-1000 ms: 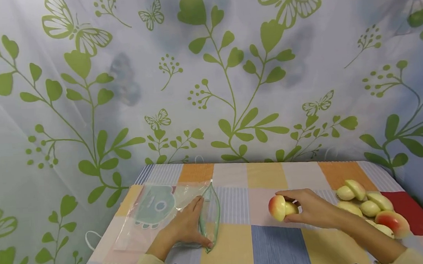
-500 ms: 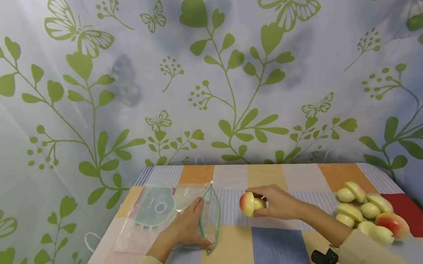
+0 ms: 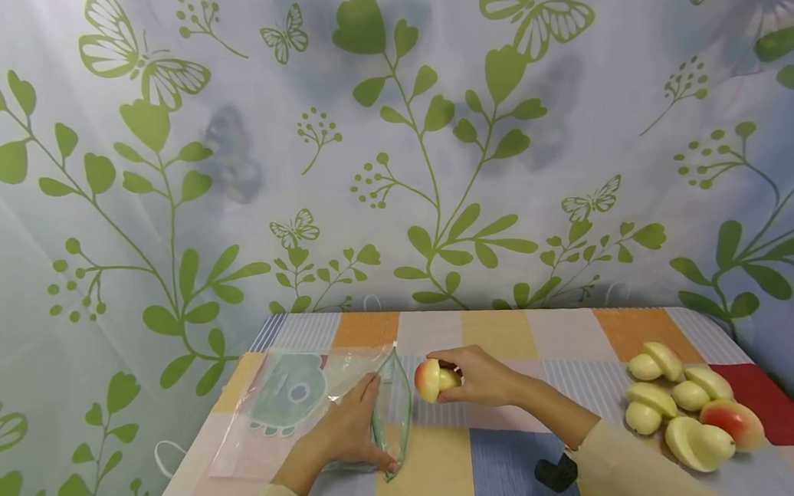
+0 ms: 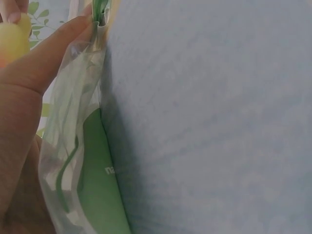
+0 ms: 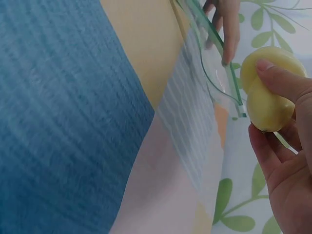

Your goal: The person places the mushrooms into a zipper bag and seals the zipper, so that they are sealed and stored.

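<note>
A clear zip bag (image 3: 349, 359) with a green-edged mouth and a pale green cartoon print lies on the left of the table. My left hand (image 3: 343, 428) holds it by the mouth, thumb at the near corner and fingers toward the far one. The mouth bows apart. A toy mushroom (image 3: 427, 381), with a red and yellow cap and a bulbous yellow stem, is in my right hand (image 3: 482, 379), just right of the mouth. In the right wrist view my thumb presses on the mushroom (image 5: 270, 114) with fingers beneath it. Some left fingertips are hidden by the bag.
Several similar yellow and red mushrooms (image 3: 694, 442) lie in a cluster at the table's right. A patchwork cloth (image 3: 516, 466) covers the table. Behind it hangs a curtain (image 3: 337, 175) printed with leaves and butterflies.
My right hand has carried the mushroom leftward from near the cluster to close beside the bag's mouth. My left hand and the bag have stayed nearly still.
</note>
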A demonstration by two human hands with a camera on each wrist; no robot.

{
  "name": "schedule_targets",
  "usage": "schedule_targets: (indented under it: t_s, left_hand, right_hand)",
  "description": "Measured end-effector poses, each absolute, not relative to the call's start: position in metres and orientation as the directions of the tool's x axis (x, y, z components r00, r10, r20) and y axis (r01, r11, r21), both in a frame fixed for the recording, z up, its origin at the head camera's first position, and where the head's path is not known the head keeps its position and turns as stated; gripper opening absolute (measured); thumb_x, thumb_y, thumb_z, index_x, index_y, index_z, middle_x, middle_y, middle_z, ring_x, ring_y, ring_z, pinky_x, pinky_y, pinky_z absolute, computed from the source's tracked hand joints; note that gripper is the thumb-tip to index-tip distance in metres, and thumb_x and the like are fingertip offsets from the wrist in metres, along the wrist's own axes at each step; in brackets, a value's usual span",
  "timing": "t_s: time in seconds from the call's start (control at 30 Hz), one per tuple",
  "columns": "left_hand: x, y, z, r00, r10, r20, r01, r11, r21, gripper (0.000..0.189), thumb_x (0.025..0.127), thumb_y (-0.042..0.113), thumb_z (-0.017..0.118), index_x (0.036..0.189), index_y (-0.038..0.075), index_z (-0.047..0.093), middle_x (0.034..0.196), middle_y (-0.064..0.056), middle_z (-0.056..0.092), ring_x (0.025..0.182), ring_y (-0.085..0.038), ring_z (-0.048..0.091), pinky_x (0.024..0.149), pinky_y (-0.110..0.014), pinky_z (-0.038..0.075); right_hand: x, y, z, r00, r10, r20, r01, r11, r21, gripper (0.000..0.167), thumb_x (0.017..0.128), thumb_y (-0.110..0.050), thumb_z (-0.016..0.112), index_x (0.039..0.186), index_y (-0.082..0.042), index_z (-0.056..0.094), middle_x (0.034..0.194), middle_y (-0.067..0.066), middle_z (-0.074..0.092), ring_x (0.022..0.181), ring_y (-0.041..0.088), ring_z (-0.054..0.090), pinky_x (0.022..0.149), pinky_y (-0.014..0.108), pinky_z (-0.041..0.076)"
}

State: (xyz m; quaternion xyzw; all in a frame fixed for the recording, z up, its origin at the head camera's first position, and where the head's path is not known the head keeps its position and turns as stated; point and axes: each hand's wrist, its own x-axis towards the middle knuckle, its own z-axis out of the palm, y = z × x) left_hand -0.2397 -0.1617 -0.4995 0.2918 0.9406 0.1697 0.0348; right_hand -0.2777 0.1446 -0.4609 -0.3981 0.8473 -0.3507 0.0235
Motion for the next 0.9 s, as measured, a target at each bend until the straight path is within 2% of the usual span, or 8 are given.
schedule_targets:
  t_s: [0.3,0.67,0.9]
  left_hand:
    - [-0.24,-0.163,-0.5,-0.826,0.563,0.018,0.534,0.773,0.341,0.147,0.058,0.077,0.087,0.16,-0.007,0.022,0.165,-0.025,0.025,0.145,-0.045,0.035,0.101,-0.076,0.038]
    - [-0.24,-0.163,-0.502,-0.832,0.555,0.018,0.525,0.776,0.35,0.148,0.058,0.078,0.086,0.161,-0.006,0.02,0.165,-0.025,0.023,0.145,-0.046,0.034,0.1,-0.078,0.037]
    - [-0.239,-0.164,-0.503,-0.836,0.548,0.026,0.52,0.776,0.356,0.148,0.058,0.076,0.087,0.161,-0.006,0.02,0.165,-0.025,0.023,0.145,-0.046,0.035,0.099,-0.079,0.036]
  right_hand:
    - [-0.288,0.118,-0.472,-0.674,-0.695,0.25,-0.672,0.437,-0.598,0.061,0.086,-0.024,0.087,0.137,-0.004,0.062,0.113,-0.003,0.07,0.099,0.008,0.066,0.081,0.024,0.057]
    - [-0.3,0.082,-0.49,-0.696,-0.685,0.214,-0.639,0.456,-0.619,0.045,0.089,-0.026,0.084,0.127,-0.012,0.065,0.106,-0.012,0.067,0.092,0.004,0.063,0.08,0.024,0.054]
    - [-0.305,0.071,-0.497,-0.724,-0.67,0.164,-0.622,0.533,-0.574,0.045,0.09,-0.024,0.084,0.128,-0.01,0.065,0.108,-0.008,0.068,0.093,0.005,0.062,0.08,0.024,0.053]
